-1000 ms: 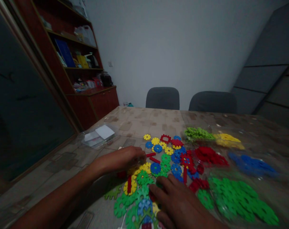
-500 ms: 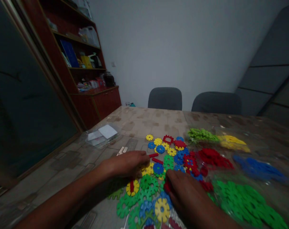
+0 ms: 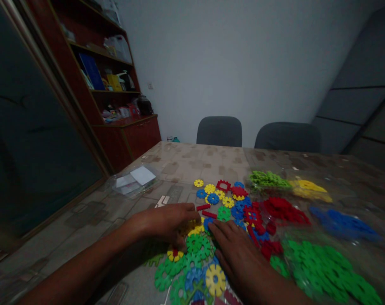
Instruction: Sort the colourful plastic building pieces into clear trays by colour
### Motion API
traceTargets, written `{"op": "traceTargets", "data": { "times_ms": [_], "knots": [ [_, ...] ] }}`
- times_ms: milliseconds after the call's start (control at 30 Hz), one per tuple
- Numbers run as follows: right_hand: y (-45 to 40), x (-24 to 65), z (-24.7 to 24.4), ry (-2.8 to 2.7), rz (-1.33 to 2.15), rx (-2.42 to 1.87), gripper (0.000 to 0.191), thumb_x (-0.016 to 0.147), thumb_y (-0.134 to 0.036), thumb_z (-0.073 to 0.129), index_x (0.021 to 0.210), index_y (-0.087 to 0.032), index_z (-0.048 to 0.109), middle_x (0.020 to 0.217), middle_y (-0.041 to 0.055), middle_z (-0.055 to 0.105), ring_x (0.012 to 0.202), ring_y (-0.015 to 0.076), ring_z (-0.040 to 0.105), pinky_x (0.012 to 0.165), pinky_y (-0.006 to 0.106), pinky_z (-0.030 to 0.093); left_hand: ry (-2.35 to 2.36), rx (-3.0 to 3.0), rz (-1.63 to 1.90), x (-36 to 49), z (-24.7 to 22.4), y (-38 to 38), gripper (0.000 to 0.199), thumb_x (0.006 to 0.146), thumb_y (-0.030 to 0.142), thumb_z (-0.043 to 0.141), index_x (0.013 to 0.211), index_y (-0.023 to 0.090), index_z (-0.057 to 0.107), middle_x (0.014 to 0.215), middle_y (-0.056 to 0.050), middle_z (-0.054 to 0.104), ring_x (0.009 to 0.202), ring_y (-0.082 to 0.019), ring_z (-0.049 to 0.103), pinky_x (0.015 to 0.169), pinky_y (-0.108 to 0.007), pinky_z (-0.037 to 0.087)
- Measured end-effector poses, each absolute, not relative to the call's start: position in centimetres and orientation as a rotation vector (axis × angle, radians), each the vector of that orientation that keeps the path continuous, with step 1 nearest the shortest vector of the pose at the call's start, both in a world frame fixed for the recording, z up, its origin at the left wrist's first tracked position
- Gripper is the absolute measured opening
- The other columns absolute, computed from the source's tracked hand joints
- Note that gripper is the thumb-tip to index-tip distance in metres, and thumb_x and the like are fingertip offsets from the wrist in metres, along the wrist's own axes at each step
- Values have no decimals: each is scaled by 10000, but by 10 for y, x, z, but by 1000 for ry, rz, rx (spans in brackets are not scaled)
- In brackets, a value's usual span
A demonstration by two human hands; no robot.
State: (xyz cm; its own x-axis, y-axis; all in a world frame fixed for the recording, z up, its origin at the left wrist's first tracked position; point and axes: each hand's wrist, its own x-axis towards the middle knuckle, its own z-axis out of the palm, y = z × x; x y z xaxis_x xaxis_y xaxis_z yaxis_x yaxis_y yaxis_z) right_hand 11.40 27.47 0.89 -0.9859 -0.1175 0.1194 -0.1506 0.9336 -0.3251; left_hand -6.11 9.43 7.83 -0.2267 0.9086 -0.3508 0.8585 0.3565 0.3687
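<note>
Plastic disc pieces in several colours lie spread on the table, among them a green disc (image 3: 224,213), a yellow disc (image 3: 215,280) and a red strip (image 3: 209,214). My left hand (image 3: 176,222) is over the yellow pieces (image 3: 196,229) left of the middle, its fingers curved and apart; nothing shows in its grasp. Flat and palm down, my right hand (image 3: 235,243) rests on the pieces, fingertips at a blue disc (image 3: 207,223). Red pieces (image 3: 266,250) lie just right of it.
Bags of light green (image 3: 268,179), yellow (image 3: 310,190), red (image 3: 284,211), blue (image 3: 345,223) and green pieces (image 3: 328,267) lie on the right. A clear packet with white cards (image 3: 143,175) is at the left. Two grey chairs (image 3: 219,130) stand behind the table.
My right hand has moved slightly left and flattened out, uncovering red pieces and a green disc at its right. My left hand's fingers have spread and shifted down over the yellow disc with the red strip.
</note>
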Motion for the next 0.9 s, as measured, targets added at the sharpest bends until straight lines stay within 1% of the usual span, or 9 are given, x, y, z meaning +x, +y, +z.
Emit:
{"op": "traceTargets", "data": {
  "times_ms": [100, 200, 333, 433, 533, 600, 700, 800, 900],
  "knots": [
    [276, 115, 7, -3005, 559, 109, 531, 922, -128, 596, 1449, -152, 534, 1391, 175, 613, 1252, 339, 577, 1055, 538, 482, 2147, 1506, 69, -58, 76, 96, 774, 688, 229, 927, 1362, 236, 547, 1329, -97, 571, 1196, -311, 589, 1008, -371, 474],
    [278, 114, 7, -2989, 582, 14, 507, 882, -158, 661, 1382, -162, 581, 1352, 176, 616, 1232, 346, 578, 1039, 535, 482, 2150, 1510, 75, -57, 72, 97, 725, 714, 202, 907, 1344, 238, 550, 1344, -96, 569, 1203, -303, 584, 1011, -368, 473],
    [278, 112, 10, -3025, 597, -38, 384, 864, -162, 690, 1246, -180, 651, 1266, 141, 622, 1165, 326, 597, 979, 493, 501, 2161, 1555, 86, -57, 70, 96, 667, 757, 241, 885, 1330, 265, 544, 1342, -87, 570, 1211, -294, 578, 1008, -364, 461],
    [276, 109, 20, -3082, 584, -60, 274, 894, -165, 673, 1168, -185, 679, 1192, 122, 648, 1103, 316, 623, 924, 473, 511, 2153, 1578, 76, -56, 72, 97, 632, 762, 230, 883, 1306, 252, 562, 1344, -95, 572, 1213, -302, 578, 993, -364, 464],
    [276, 105, 30, -3103, 577, -101, 148, 968, -153, 583, 1041, -179, 708, 1072, 112, 703, 991, 286, 671, 843, 416, 523, 2136, 1581, 77, -54, 74, 99, 582, 754, 204, 890, 1254, 220, 593, 1334, -104, 579, 1200, -310, 579, 982, -376, 471],
    [277, 103, 35, -3103, 607, -130, 216, 997, -124, 509, 954, -184, 712, 993, 107, 740, 919, 266, 702, 772, 368, 527, 2120, 1591, 101, -53, 75, 99, 501, 769, 184, 878, 1194, 208, 612, 1282, -94, 597, 1150, -291, 597, 965, -370, 477],
    [280, 102, 38, -3042, 729, -122, 273, 979, -76, 480, 1003, -211, 715, 1014, 98, 778, 927, 263, 739, 756, 351, 540, 2099, 1609, 138, -53, 77, 100, 389, 802, 141, 838, 1116, 202, 616, 1260, -85, 607, 1124, -263, 602, 970, -361, 473],
    [284, 103, 37, -2975, 784, -100, 308, 971, -71, 478, 1090, -232, 713, 1048, 87, 786, 954, 272, 749, 789, 378, 554, 2099, 1595, 152, -53, 79, 100, 396, 803, 89, 800, 1114, 215, 588, 1280, -79, 599, 1155, -256, 585, 992, -358, 459],
    [286, 105, 35, -2984, 740, -101, 283, 968, -65, 495, 1059, -214, 718, 987, 88, 784, 912, 275, 749, 768, 386, 548, 2108, 1569, 151, -52, 82, 101, 350, 793, 31, 724, 1035, 228, 563, 1183, -52, 608, 1047, -224, 599, 912, -332, 474]
  ]
}}
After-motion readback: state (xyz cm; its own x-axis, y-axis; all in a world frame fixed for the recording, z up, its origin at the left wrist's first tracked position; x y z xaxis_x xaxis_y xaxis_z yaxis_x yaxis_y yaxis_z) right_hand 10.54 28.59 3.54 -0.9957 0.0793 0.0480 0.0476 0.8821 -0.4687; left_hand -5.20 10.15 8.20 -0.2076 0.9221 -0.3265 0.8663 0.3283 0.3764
